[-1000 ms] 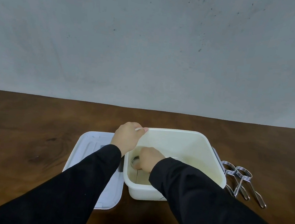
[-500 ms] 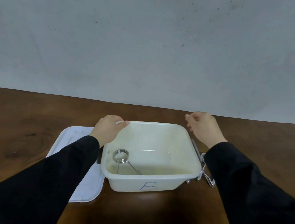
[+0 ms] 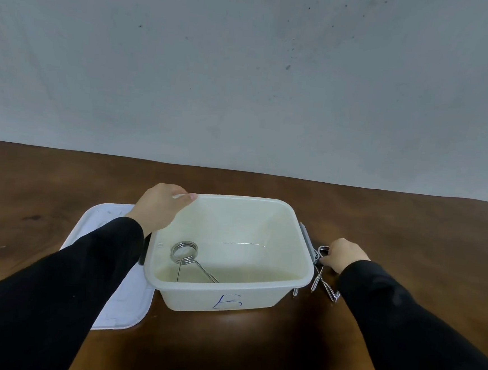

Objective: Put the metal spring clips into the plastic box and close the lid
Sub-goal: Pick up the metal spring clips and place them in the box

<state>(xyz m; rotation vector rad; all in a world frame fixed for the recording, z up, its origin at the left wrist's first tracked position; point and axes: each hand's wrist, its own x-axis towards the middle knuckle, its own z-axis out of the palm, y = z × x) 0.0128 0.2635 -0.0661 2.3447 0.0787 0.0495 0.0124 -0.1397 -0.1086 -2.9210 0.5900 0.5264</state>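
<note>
A white plastic box (image 3: 257, 299) with a blue letter on its front stands open on the wooden table. One metal spring clip (image 3: 186, 257) lies inside, leaning at the left wall. My left hand (image 3: 159, 210) grips the box's back left rim. My right hand (image 3: 342, 255) is down on the table just right of the box, fingers closed around the coil of a spring clip (image 3: 321, 275) in a small pile there. The white lid (image 3: 120, 300) lies flat on the table to the left of the box, partly under my left sleeve.
The box has a grey latch (image 3: 305, 239) on its right side and a dark one on its left. A grey wall rises behind the brown table (image 3: 252, 355).
My right hand left the box, where a clip now lies, swung over its right rim and came down onto the clips beside it. My left hand stayed on the rim.
</note>
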